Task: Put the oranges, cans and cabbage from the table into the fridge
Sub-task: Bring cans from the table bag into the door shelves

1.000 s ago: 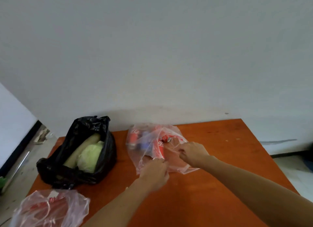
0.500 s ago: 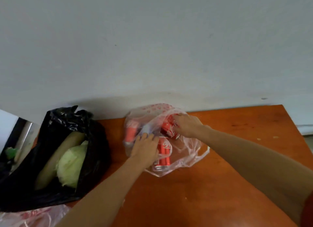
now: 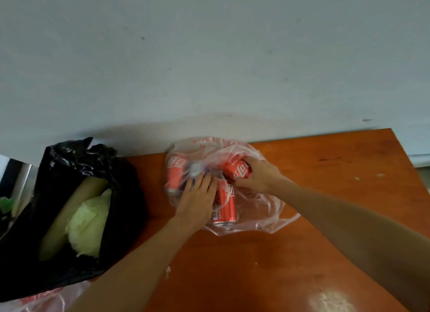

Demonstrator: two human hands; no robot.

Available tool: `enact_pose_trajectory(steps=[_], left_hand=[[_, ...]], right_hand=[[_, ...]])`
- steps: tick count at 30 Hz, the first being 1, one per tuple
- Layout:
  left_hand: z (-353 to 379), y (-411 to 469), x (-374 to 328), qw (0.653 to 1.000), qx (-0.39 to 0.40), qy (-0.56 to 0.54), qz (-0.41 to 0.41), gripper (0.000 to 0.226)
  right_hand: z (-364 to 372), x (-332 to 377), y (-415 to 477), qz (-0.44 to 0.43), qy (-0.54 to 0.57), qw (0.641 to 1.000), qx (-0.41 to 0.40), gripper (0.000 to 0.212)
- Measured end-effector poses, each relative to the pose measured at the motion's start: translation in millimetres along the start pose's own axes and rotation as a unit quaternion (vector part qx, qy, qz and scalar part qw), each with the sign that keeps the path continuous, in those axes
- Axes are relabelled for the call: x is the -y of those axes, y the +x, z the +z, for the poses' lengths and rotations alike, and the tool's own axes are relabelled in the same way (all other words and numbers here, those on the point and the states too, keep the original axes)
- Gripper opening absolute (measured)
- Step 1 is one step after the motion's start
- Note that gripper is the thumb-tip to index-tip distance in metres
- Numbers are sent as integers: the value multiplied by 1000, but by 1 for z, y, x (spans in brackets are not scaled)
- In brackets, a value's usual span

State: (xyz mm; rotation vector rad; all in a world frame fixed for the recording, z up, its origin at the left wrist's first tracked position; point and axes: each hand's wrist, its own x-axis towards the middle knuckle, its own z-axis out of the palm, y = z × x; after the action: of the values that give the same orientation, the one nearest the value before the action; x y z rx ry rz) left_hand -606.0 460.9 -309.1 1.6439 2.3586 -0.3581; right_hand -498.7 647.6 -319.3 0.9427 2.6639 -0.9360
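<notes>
Step in hand: getting the cans out of their bag.

Our right hand (image 3: 258, 174) is curled round a red cylindrical metal drinks can (image 3: 237, 169) inside the mouth of the thin clear plastic bag (image 3: 263, 209). The bag lies on the orange-brown wooden worktop (image 3: 325, 162), near the wall. Our left hand (image 3: 197, 202) lies flat on the film with fingers straight, touching a second red can (image 3: 225, 204) that lies on its side; it grips nothing. A third red can (image 3: 174, 172) lies at the bag's left side.

The pale green round cabbage (image 3: 88, 225) sits in the crumpled black plastic bag (image 3: 76, 158) at the worktop's left end, beside a long pale vegetable (image 3: 67, 209). We cannot pick out any oranges, and the fridge is not in view.

Judgement: early in the task. The next move calls for lifting the held can clear of the film while the left hand pins the bag. The loose cans may roll.
</notes>
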Motion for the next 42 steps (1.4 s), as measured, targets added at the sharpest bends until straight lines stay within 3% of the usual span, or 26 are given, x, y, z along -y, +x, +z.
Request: enact_pose_trajectory(steps=[2,5,8,11,13,16,20,23,26,29,34,38,42], left_hand=[[-6,-7,2,997,-68,-11,39,62],[-10,-18,-8,969,-151,11,197,49],[-8,-16,-26,941,-118,49,314,42],[-2,-10,-35,931,-42,111,344,43],[-4,-6,-36,932,-50,129,335,33],[-17,-3,-37,951,-58,69,296,44],[-29,-1,-33,966,32,25,257,74],[-24,-5,-32,977,62,-35,199,73],[-29,-9,-34,962,87,97,240,33],[-30,-11,-36,927,103,221,286,67],[-12,-5,-40,866,98,384,306,61],[-1,-5,-39,880,71,369,289,52],[-15,-24,-41,913,56,301,269,55]], right_hand=[[-10,-5,-15,25,31,999,-13,75],[-25,-16,-42,51,12,998,-28,76],[-31,-32,-70,79,6,997,-22,79],[-32,-46,-94,94,9,995,-28,80],[-30,-54,-107,99,10,994,-34,82],[-22,-65,-117,105,19,993,-42,83],[-13,-72,-122,107,40,992,-59,83],[-6,-70,-122,110,43,991,-61,85],[-1,-64,-122,108,35,992,-55,84],[2,-60,-124,110,27,992,-58,85],[13,-54,-132,129,30,989,-61,93],[26,-50,-153,134,27,987,-78,102],[36,-37,-186,143,17,985,-100,97]])
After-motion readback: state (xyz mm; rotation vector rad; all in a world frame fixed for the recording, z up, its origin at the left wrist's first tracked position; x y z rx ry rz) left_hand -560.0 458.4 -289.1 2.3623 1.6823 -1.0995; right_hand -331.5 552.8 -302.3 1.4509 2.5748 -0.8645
